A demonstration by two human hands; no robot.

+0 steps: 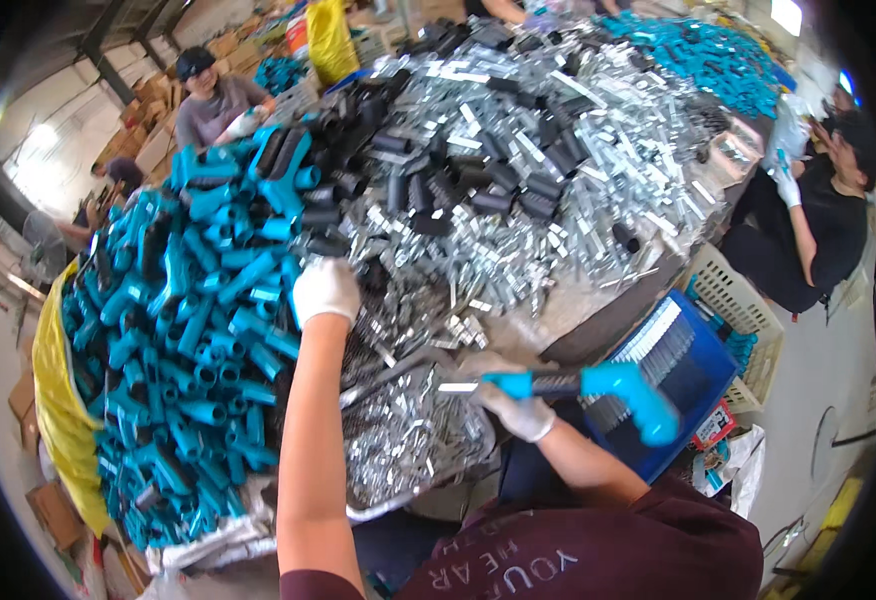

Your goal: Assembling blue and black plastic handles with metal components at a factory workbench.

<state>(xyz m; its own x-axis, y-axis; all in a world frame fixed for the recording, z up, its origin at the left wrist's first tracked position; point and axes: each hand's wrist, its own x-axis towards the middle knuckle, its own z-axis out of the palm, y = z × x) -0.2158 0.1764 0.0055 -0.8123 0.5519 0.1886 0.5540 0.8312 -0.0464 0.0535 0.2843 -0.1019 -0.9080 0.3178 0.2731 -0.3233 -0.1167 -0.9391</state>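
The gloved left hand (324,290) reaches into the heap where teal fittings (188,330) meet metal clips (518,200), fingers curled, its grip hidden; the gloved right hand (514,408) is clamped on a teal handle (598,385) above the clip tray (408,440); a blue crate (703,365) sits beside it.

Blue fittings (188,330) heap high on the left; metal clips (548,190) and black tubes (468,180) crowd the far table. The near tray (398,440) brims with clips. Bare tabletop (558,310) opens only right of centre, beside the blue crate (703,375).
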